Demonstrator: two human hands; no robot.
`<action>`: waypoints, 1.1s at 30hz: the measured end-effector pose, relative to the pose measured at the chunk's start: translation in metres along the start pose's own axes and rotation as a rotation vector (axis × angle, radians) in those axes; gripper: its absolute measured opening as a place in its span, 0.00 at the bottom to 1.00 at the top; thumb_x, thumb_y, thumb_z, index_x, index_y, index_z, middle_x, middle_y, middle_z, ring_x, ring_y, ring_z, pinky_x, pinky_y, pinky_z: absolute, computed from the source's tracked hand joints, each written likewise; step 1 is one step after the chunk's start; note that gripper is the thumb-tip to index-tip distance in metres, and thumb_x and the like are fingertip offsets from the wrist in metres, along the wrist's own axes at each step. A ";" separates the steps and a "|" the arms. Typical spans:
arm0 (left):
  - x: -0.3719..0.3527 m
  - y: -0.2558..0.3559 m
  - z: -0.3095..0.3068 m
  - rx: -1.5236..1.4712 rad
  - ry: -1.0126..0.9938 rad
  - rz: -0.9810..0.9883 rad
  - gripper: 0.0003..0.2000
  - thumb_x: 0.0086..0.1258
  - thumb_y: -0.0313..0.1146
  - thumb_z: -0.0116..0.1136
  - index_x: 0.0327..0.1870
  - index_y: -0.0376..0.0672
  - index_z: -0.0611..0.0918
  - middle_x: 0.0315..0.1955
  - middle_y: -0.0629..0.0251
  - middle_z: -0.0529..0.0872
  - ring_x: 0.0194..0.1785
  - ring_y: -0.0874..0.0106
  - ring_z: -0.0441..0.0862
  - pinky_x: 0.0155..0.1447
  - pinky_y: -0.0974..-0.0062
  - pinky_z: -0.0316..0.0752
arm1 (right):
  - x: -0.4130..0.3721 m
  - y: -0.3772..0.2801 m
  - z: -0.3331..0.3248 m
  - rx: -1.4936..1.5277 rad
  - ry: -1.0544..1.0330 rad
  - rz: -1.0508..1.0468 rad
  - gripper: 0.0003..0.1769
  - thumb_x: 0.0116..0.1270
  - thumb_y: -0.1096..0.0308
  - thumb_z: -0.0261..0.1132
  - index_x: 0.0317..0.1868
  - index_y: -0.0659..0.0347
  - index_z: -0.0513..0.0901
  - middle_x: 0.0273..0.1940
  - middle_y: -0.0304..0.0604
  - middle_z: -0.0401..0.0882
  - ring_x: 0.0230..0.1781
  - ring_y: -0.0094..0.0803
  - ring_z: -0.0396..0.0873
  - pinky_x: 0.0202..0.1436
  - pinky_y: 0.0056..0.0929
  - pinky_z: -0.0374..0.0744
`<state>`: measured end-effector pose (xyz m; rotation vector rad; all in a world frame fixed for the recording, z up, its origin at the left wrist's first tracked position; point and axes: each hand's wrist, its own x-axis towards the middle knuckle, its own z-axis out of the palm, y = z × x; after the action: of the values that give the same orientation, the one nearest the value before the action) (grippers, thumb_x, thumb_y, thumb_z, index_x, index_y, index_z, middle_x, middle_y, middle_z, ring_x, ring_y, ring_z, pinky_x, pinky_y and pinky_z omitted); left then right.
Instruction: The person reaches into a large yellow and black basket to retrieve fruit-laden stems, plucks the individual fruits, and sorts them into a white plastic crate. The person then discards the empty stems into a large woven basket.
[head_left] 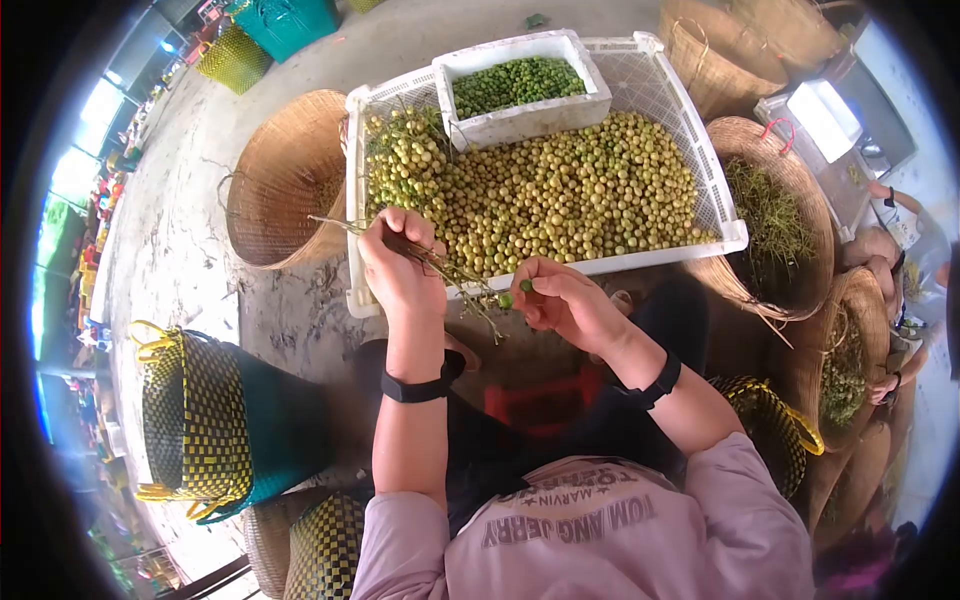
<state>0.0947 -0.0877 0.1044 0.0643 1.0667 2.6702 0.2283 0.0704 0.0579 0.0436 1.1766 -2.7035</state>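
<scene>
My left hand [405,270] is closed around a thin brown fruit stem [455,272], whose bare twigs fan out toward the right. A green fruit [505,300] sits near the stem's right end. My right hand [565,305] pinches another small green fruit [526,286] between thumb and fingers, close to the twigs. Both hands are above the near edge of a white plastic crate [620,258] of round yellowish fruits [570,190]. Unpicked-looking bunches [405,150] with stems lie at its left. A white foam box [530,132] of small green fruits [520,88] stands at its back.
A wicker basket [275,170] stands left of the crate; another [745,135], holding bare stems [770,215], stands right. A yellow-and-black woven basket [205,410] is at lower left. A red stool [545,400] is below my hands. Another person's hand [880,190] shows at far right.
</scene>
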 end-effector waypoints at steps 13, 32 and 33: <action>-0.001 0.000 -0.014 0.065 0.104 0.095 0.10 0.72 0.38 0.38 0.30 0.48 0.68 0.24 0.72 0.68 0.27 0.76 0.63 0.30 0.77 0.59 | 0.005 0.007 0.032 -0.266 0.098 -0.069 0.13 0.73 0.54 0.60 0.40 0.55 0.75 0.28 0.24 0.68 0.22 0.10 0.57 0.24 0.12 0.56; 0.014 -0.029 -0.089 0.494 0.271 -0.225 0.15 0.76 0.47 0.42 0.36 0.50 0.77 0.35 0.73 0.80 0.37 0.80 0.74 0.38 0.78 0.71 | 0.155 -0.142 -0.062 0.041 0.574 -0.226 0.21 0.70 0.66 0.59 0.56 0.72 0.66 0.53 0.62 0.70 0.47 0.42 0.79 0.51 0.35 0.83; 0.012 -0.030 -0.085 0.496 0.274 -0.223 0.15 0.76 0.47 0.42 0.36 0.50 0.77 0.35 0.73 0.80 0.37 0.80 0.74 0.38 0.78 0.71 | 0.157 -0.140 -0.059 0.043 0.571 -0.224 0.21 0.70 0.66 0.59 0.56 0.72 0.66 0.53 0.62 0.70 0.47 0.42 0.79 0.51 0.35 0.83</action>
<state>0.0786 -0.1208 0.0210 -0.3151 1.6909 2.2036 0.0454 0.1809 0.1026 0.7803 1.3221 -3.0162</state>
